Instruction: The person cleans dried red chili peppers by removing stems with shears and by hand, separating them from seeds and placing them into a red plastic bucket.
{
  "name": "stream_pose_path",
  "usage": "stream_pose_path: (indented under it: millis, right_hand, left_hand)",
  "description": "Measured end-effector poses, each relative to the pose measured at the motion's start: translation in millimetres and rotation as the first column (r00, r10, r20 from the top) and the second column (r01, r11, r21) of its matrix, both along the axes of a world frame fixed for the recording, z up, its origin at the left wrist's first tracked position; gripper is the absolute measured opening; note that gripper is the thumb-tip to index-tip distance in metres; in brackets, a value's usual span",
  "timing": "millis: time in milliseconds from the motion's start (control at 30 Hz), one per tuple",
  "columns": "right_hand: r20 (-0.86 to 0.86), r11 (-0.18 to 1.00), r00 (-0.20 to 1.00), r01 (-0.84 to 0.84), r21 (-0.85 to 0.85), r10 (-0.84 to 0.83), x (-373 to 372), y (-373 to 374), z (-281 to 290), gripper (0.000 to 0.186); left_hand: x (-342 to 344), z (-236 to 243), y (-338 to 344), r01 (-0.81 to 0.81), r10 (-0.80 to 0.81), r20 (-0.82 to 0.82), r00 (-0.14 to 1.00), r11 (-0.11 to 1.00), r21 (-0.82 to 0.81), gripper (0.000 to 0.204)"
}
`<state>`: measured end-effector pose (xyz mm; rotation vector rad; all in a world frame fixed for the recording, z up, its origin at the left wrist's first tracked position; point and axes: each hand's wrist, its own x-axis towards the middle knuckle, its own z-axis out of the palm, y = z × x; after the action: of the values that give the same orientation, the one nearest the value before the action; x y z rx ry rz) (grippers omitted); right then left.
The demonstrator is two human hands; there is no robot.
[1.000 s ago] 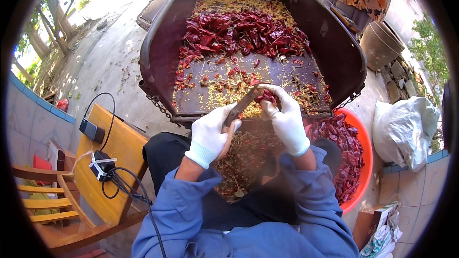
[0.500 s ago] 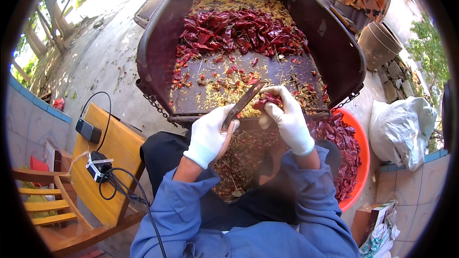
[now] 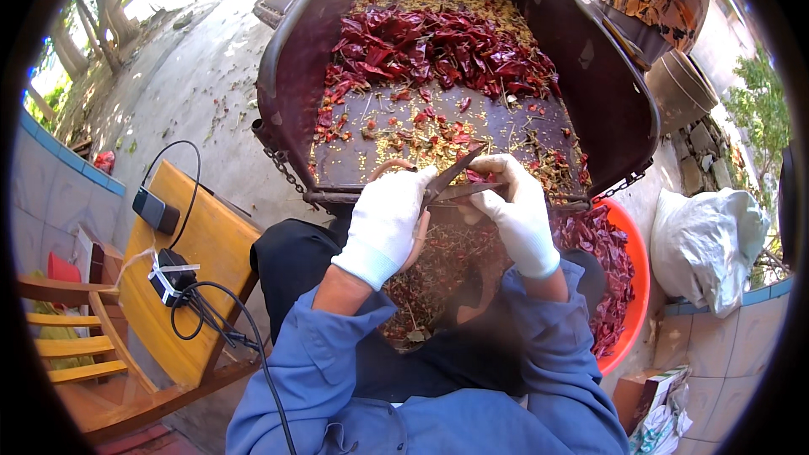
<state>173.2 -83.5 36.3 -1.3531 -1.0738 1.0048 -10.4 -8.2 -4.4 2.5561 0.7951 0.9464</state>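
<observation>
Dark, rounded metal tray (image 3: 291, 76) fills the upper picture, its floor strewn with a heap of dried red chilli pods (image 3: 438, 46) toward the far side and pale seeds and stem scraps nearer the person; a round red plastic basin (image 3: 634, 286) holding more red pods sits at the person's right, partly under the tray's near lip; a yellow wooden chair (image 3: 202, 244) stands to the left with a black cable and adapter on it, and a white sack (image 3: 704, 240) lies to the far right. Left hand (image 3: 386, 223), in a white knit glove, has its fingers closed through the handles of dark metal scissors (image 3: 451, 177), whose blades stand apart and point up and right over the tray's near edge; right hand (image 3: 518, 211), also white-gloved, has its fingers pinched on something small at the blades, probably a chilli pod, though the glove hides it. Such a dried pod looks light, brittle and papery, likely to crumble if squeezed; holding it gently by the stem end should serve best; the scissors are stiff and best gripped by their loops.
</observation>
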Motion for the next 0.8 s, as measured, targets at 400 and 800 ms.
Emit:
stream_pose_path:
  millis: [400,800]
  right_hand:
    - [-0.155,0.998,0.987,-0.037,-0.042,0.030,-3.7,2.0,-16.0,0.022]
    - [0.081,0.998,0.997,0.004,0.055,-0.008,-10.5,1.4,-14.4,0.018]
  left_hand:
    - [0.9,-7.2,2.2,0.041,-0.041,0.019,0.999,0.999,0.023,0.053]
    - [5.7,-16.2,-1.9,-0.020,0.020,-0.007,1.000,0.999,0.042,0.041]
